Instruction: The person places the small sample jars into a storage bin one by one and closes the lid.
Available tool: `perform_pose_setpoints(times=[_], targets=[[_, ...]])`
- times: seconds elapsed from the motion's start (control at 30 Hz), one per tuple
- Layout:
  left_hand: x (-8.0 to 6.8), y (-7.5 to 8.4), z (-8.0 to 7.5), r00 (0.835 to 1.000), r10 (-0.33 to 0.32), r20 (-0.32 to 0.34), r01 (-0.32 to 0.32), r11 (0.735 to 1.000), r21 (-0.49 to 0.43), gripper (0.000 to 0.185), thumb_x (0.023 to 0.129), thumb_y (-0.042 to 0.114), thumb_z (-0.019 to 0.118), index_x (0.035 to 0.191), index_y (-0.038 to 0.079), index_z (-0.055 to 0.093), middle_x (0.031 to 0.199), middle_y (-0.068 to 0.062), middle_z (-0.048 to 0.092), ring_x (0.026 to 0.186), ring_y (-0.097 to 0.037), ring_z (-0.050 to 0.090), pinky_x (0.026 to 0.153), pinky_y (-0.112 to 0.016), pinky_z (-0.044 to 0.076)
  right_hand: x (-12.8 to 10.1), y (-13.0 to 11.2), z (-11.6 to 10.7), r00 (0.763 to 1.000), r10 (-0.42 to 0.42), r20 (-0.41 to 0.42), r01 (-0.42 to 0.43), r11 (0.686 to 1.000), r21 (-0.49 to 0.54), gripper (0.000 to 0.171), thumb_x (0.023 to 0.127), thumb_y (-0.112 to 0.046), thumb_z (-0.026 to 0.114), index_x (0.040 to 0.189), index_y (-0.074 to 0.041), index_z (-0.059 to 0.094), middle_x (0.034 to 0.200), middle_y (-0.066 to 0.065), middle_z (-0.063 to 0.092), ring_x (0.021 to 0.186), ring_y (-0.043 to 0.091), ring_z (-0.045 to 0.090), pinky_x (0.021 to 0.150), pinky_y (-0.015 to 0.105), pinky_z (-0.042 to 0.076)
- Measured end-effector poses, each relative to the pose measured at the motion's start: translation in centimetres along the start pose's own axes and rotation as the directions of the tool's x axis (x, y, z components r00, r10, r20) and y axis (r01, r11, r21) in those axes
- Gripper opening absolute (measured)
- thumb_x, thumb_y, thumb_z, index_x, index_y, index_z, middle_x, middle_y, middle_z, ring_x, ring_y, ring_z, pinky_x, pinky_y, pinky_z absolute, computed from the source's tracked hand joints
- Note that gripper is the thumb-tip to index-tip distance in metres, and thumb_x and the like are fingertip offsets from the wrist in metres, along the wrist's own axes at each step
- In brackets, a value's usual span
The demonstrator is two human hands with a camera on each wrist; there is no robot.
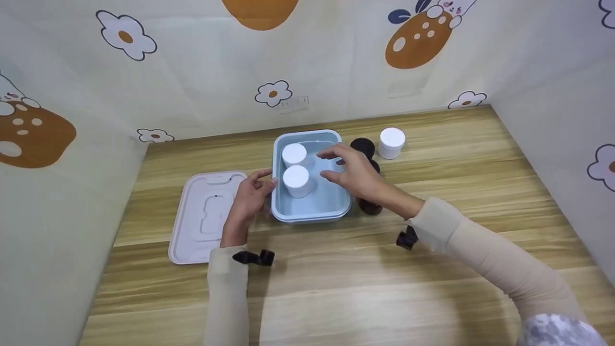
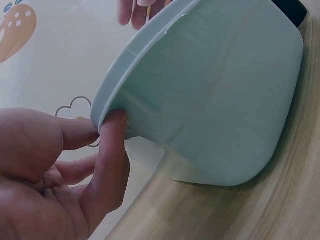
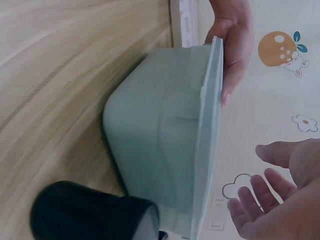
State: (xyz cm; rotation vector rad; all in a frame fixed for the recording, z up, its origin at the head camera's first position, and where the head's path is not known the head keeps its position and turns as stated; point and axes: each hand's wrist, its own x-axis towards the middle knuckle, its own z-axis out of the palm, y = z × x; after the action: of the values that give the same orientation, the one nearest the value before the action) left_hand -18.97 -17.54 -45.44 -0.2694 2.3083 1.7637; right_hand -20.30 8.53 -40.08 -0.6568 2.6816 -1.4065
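Bright, even overhead light, soft shadows beneath the sleeves (wrist views slightly blurred at close range)

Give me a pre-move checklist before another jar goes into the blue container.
1. Container steadied: left hand touches its left rim. Ok.
2. Right hand free: open above the container, holding nothing. Ok.
3. Room inside: two white jars fill the left side, right side bare. Ok.
4. Next jar reachable: black jars and a white jar stand to the right. Ok.
5. Lid out of the way: flat on the table, left. Ok.
6. Black jars' count: partly hidden. Cannot tell.
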Motion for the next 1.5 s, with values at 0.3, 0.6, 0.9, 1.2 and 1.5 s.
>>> perform_pose_setpoints(times=[0.3,0.6,0.9,1.2,1.5], targets=[[0.0,-0.1,-0.1,1.0,0.015,0.009,-0.015,1.0,0.001,0.046,0.102,0.024,0.06,0.145,0.009,0.05,0.117,-0.023,0.068,0.085,-0.02,0.071,0.049,-0.03,0.055,-0.6,2.7,-1.5,0.988,-0.033,-0.148,0.047,0.995,0.092,0.039,0.087,-0.008,0.077,0.124,0.0,0.066,0.124,0.017,0.066,0.119,0.03,0.061,0.102,0.044,0.053],[0.1,-0.3,-0.2,1.0,0.001,0.025,-0.001,1.0,-0.009,0.046,0.102,0.025,0.06,0.145,0.011,0.05,0.117,-0.023,0.068,0.086,-0.023,0.07,0.05,-0.03,0.055,-0.6,5.5,-3.0,0.973,0.032,-0.227,0.003,0.988,0.151,0.044,0.084,-0.007,0.08,0.124,0.002,0.065,0.124,0.021,0.065,0.118,0.035,0.059,0.103,0.047,0.048],[0.1,-0.2,-0.2,1.0,0.0,0.01,0.0,1.0,0.004,0.045,0.102,0.026,0.06,0.144,0.013,0.052,0.112,-0.019,0.068,0.077,-0.018,0.068,0.05,-0.032,0.056,-0.5,7.6,-4.7,0.96,0.057,-0.273,-0.022,0.991,0.129,0.048,0.082,-0.007,0.081,0.127,0.001,0.064,0.128,0.022,0.062,0.124,0.037,0.053,0.109,0.051,0.041],[0.0,0.0,0.0,1.0,0.007,0.016,-0.007,1.0,-0.031,0.045,0.102,0.022,0.059,0.145,0.011,0.05,0.113,-0.022,0.069,0.075,-0.02,0.07,0.049,-0.031,0.055,-0.3,9.3,-7.0,0.94,0.119,-0.32,-0.071,0.985,0.159,0.052,0.082,-0.006,0.08,0.131,-0.002,0.062,0.131,0.021,0.058,0.121,0.037,0.051,0.112,0.05,0.038],[-0.1,-0.1,-0.2,1.0,-0.003,0.025,0.003,1.0,-0.01,0.045,0.102,0.023,0.059,0.145,0.011,0.051,0.106,-0.017,0.068,0.067,-0.019,0.069,0.048,-0.033,0.055,0.1,10.5,-7.9,0.927,0.176,-0.33,-0.147,0.983,0.109,0.055,0.082,-0.006,0.081,0.133,-0.004,0.061,0.136,0.021,0.055,0.121,0.037,0.049,0.101,0.047,0.043]])
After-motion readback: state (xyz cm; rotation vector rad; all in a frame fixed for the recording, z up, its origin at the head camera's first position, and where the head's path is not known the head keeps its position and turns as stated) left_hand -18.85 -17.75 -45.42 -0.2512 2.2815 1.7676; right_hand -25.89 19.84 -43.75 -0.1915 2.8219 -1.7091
